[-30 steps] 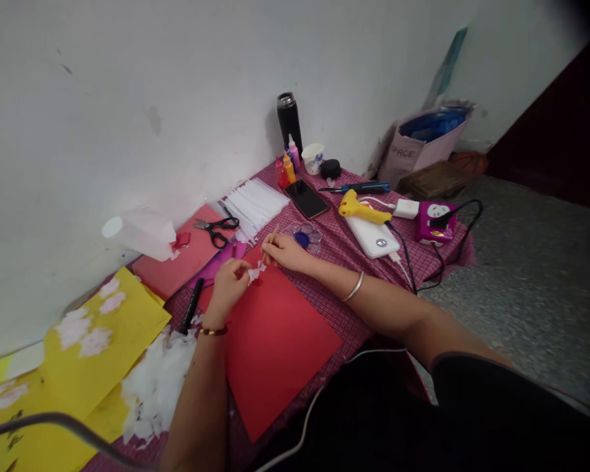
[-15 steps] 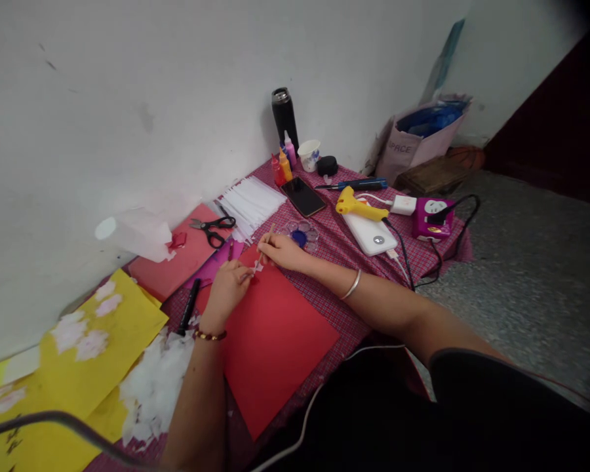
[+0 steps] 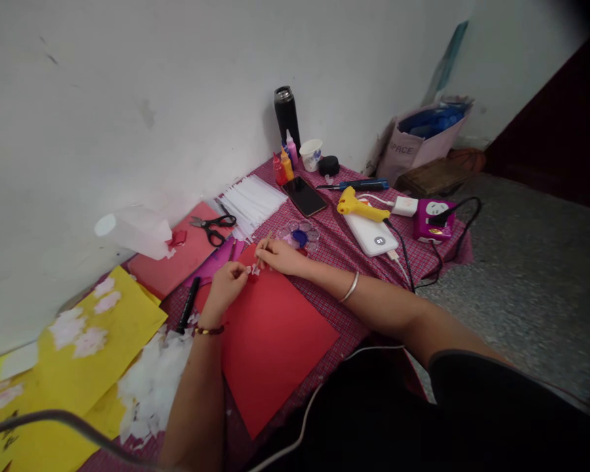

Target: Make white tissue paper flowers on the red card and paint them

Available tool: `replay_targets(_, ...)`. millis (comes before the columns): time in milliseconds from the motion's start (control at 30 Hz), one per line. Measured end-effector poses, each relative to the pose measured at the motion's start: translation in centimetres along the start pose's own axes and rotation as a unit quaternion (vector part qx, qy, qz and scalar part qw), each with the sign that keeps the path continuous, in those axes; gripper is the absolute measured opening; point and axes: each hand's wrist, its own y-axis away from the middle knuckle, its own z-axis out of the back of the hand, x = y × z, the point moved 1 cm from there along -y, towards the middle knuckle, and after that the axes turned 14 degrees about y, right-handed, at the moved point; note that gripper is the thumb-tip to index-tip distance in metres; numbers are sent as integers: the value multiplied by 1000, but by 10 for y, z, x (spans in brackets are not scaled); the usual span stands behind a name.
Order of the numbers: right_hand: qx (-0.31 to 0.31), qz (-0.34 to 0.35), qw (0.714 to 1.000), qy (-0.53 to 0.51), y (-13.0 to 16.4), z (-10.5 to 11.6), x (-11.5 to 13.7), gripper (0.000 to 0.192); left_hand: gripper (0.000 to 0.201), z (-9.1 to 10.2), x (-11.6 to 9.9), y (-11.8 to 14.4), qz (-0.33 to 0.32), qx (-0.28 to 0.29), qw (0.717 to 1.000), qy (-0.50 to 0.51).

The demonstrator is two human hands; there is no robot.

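My right hand [image 3: 281,257] is closed in a pinch on a thin wooden stick [image 3: 269,235], whose upper end shows above the fingers. My left hand [image 3: 227,286] is closed too, thumb and fingertip meeting at the edge of a small pale pink paper piece [image 3: 250,269]. Similar pale scraps lie between the two hands, too small to make out well. Beneath them is a large red paper sheet [image 3: 275,341]. Just beyond my right hand stands a clear flower-shaped palette [image 3: 312,231] with blue in its centre.
Black scissors [image 3: 214,228] lie on a red folder [image 3: 157,275]. A black marker [image 3: 189,305] rests left of my left hand. Yellow sheets [image 3: 83,367] carry pale paper flowers. A yellow glue gun [image 3: 362,206] lies on a white power bank [image 3: 371,237], near a purple socket block [image 3: 433,226].
My left hand has shifted slightly left, away from the right hand, and more pale paper shows between them. The stick in my right hand has tipped and lowered a little.
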Motion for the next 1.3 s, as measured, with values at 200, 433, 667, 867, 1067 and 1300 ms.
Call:
replay_targets(200, -10, 24, 999, 38, 0, -9, -6, 13, 24, 2, 0, -1, 31, 20, 996, 76)
replay_targets(433, -2, 29, 998, 50, -1, -13, -2, 12, 22, 4, 6, -2, 27, 22, 996, 85)
replay_targets(667, 0, 30, 999, 45, -6, -15, -2, 12, 24, 5, 1, -2, 29, 12, 994, 104)
replay_targets(867, -50, -1, 999, 0, -6, -9, -6, 18, 20, 1, -3, 0, 43, 13, 990, 133)
replay_targets(1067, -3, 12, 1000, 15, 0, -17, -6, 17, 15, 2, -8, 1, 44, -10, 991, 124)
replay_targets(1300, -39, 15, 998, 50, 0, -16, -4, 15, 18, 3, -13, 1, 40, -11, 993, 113)
